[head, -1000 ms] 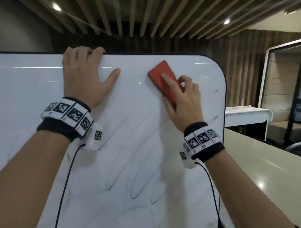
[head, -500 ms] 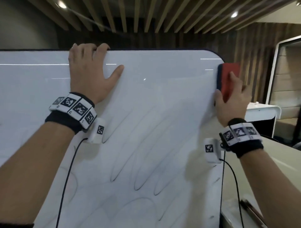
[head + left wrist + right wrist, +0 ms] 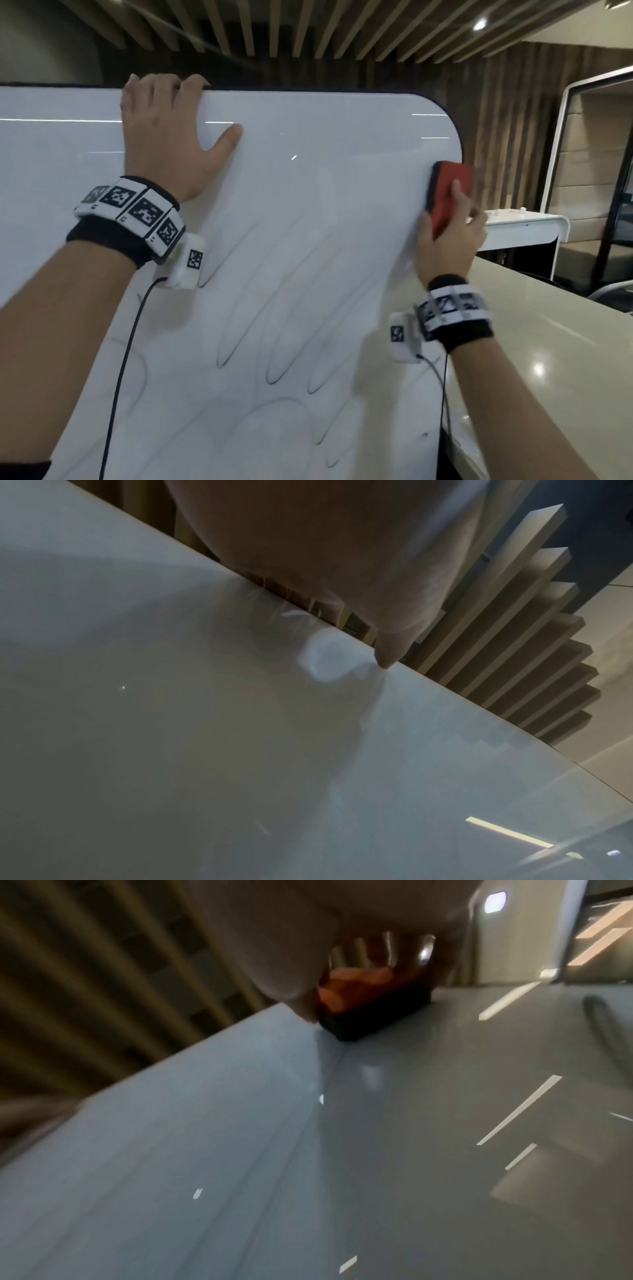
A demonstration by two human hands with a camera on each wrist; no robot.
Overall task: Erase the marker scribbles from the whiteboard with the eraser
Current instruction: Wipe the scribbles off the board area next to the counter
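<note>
The whiteboard (image 3: 325, 192) leans upright and fills the head view. Faint looping marker scribbles (image 3: 274, 325) cover its middle and lower part. My right hand (image 3: 448, 240) grips the red eraser (image 3: 447, 192) and presses its dark felt side against the board's right edge, below the rounded corner. In the right wrist view the eraser (image 3: 373, 1004) sits on the board (image 3: 342, 1150) under my fingers. My left hand (image 3: 171, 137) holds the board's top edge, fingers hooked over it and thumb spread on the white face. The left wrist view shows a fingertip (image 3: 387, 658) on the board (image 3: 240, 750).
A pale counter (image 3: 548, 342) runs to the right of the board. A white table (image 3: 524, 226) stands behind it. Dark slatted wood walls and a booth frame (image 3: 582, 137) lie at the back. Cables hang from both wrist bands.
My right hand has swept the eraser from the board's upper middle to its right edge, then down along that edge. The left hand has stayed on the top edge.
</note>
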